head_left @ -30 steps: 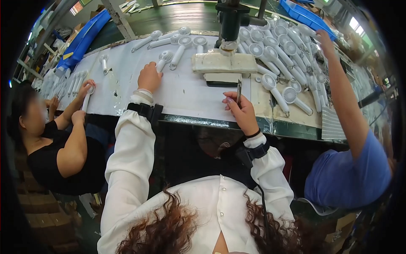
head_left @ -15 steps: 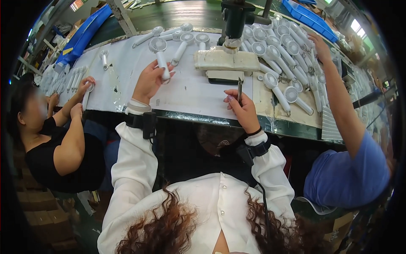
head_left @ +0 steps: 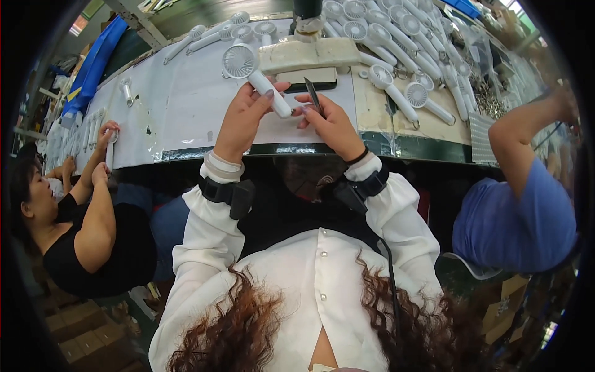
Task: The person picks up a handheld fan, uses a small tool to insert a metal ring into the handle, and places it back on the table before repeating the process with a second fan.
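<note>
A white handheld fan (head_left: pixel 263 82) is gripped by its handle in my left hand (head_left: pixel 242 121), its round grille up and to the left. My right hand (head_left: pixel 331 127) is closed around slim, dark tweezers (head_left: pixel 314 96) whose pointed end sticks up and left. The right fingertips are beside the lower end of the fan's handle, where a small dark piece shows; whether they touch it I cannot tell. Just beyond both hands is a press-like stand with a pale wrapped block (head_left: pixel 310 56) and a dark flat pad (head_left: pixel 317 79) below it.
Many white fans (head_left: pixel 396 40) lie piled at the right, two (head_left: pixel 427 102) nearest the table edge. More fans (head_left: pixel 214 34) rest at the back left. A person in black (head_left: pixel 93 229) works at the left; a person in blue (head_left: pixel 517 217) sits at the right. Blue bin (head_left: pixel 99 65) far left.
My left hand has brought the fan right and nearer to my right hand. The right hand has shifted left, with the tweezers now tilted. The right-hand person's arm has swung outward from the pile.
</note>
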Motion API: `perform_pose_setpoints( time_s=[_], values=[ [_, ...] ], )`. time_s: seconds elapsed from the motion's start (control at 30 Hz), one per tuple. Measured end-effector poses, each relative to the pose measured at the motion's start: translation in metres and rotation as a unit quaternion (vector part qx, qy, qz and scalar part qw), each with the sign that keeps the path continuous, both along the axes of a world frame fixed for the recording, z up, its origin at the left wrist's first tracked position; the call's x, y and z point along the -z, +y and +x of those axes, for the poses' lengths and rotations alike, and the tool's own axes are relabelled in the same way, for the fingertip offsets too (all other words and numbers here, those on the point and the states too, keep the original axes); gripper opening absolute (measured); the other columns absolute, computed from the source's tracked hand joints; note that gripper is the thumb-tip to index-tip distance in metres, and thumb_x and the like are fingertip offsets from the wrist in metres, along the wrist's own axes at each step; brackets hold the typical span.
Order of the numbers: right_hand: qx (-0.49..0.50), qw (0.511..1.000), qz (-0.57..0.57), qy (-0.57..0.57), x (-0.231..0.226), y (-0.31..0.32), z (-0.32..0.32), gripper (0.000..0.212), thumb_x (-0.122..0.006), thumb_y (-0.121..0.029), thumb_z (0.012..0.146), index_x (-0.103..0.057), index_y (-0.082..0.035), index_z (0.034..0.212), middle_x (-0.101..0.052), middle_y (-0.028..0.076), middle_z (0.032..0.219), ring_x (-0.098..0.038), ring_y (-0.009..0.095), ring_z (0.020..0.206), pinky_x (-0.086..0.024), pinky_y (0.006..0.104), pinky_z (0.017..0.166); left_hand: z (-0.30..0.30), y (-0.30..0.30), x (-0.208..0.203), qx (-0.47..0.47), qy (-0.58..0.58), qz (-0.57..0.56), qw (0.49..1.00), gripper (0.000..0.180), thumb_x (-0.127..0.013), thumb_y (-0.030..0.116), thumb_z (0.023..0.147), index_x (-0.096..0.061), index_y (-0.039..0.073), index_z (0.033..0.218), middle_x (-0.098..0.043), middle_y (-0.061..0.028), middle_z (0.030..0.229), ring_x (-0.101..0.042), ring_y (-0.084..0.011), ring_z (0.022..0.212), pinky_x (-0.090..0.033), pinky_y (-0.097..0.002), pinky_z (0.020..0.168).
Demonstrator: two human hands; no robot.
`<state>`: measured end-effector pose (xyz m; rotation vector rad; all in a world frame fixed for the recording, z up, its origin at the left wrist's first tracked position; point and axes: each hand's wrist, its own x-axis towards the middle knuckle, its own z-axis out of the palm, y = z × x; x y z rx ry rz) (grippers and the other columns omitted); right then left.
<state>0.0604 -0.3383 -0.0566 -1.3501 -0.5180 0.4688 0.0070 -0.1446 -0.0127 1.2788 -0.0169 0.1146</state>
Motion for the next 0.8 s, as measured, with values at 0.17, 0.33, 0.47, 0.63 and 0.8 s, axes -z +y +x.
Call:
perform_pose_setpoints(
  time_s=[0.17,0.33,0.47,0.63,0.8],
  values=[
    [0.032,0.999,0.015,0.002,0.002,-0.003,0.008,0.032,-0.053,-0.015,0.099,-0.054,-0.004,0.129,-0.069,0.004,0.11,-0.061,0.006,0.085,-0.042,0.0174,0.061,-0.004,0.002,0.026,-0.009,-0.082,0.252,0.964,0.037,-0.061,0.008,0.094,-0.047,-0.002,0.128,-0.065,-0.0121,0.118,-0.063,-0.0195,0.104,-0.052,-0.0314,0.088],
    [0.048,0.999,0.006,-0.011,0.002,-0.009,0.007,0.029,-0.054,-0.016,0.099,-0.056,-0.004,0.126,-0.069,0.005,0.111,-0.062,0.006,0.086,-0.042,0.0175,0.062,-0.009,-0.006,0.029,-0.023,-0.043,0.334,0.941,0.035,-0.064,0.009,0.092,-0.051,-0.002,0.122,-0.066,-0.0133,0.112,-0.066,-0.0224,0.097,-0.054,-0.0325,0.081],
    [0.055,0.997,0.023,-0.042,0.006,-0.009,0.005,0.026,-0.054,-0.016,0.1,-0.059,-0.004,0.122,-0.068,0.003,0.1,-0.06,0.005,0.08,-0.043,0.0178,0.062,-0.012,-0.01,0.021,-0.03,-0.087,0.337,0.937,0.034,-0.064,0.009,0.092,-0.051,-0.002,0.122,-0.066,-0.0139,0.109,-0.067,-0.0258,0.096,-0.055,-0.0333,0.081],
    [0.035,0.999,0.024,0.023,0.003,-0.012,0.004,0.024,-0.054,-0.015,0.1,-0.06,-0.003,0.12,-0.064,0.001,0.088,-0.056,0.005,0.073,-0.043,0.0179,0.063,0.0,0.002,0.026,-0.131,-0.151,0.296,0.934,0.035,-0.064,0.01,0.092,-0.051,-0.003,0.121,-0.066,-0.0144,0.11,-0.067,-0.0282,0.095,-0.055,-0.0339,0.082],
    [0.043,0.998,0.039,0.015,0.001,-0.011,0.002,0.023,-0.053,-0.014,0.101,-0.06,-0.003,0.119,-0.061,0.0,0.082,-0.052,0.005,0.069,-0.044,0.0186,0.064,-0.012,0.0,0.027,-0.092,-0.138,0.386,0.907,0.035,-0.064,0.01,0.092,-0.05,-0.003,0.122,-0.065,-0.016,0.112,-0.068,-0.0296,0.098,-0.055,-0.0354,0.083]
  ],
)
